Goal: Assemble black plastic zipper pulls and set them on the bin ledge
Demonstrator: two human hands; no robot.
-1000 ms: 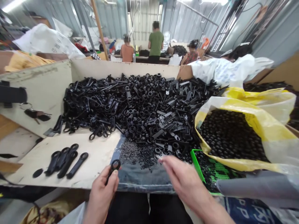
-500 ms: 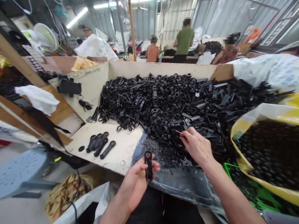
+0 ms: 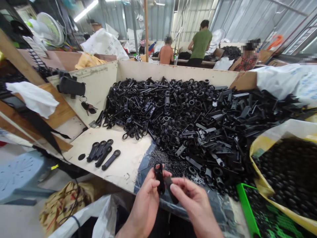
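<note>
Head view, lower centre: left hand (image 3: 146,206) pinches an upright ring-ended piece (image 3: 159,177). Right hand (image 3: 196,206) pinches a second black piece (image 3: 171,189) against it, below the parts heap (image 3: 188,119).

The left hand (image 3: 146,205) and right hand (image 3: 195,203) partly hide the black part (image 3: 159,177); the yellow bag (image 3: 277,132) is cropped.
</note>
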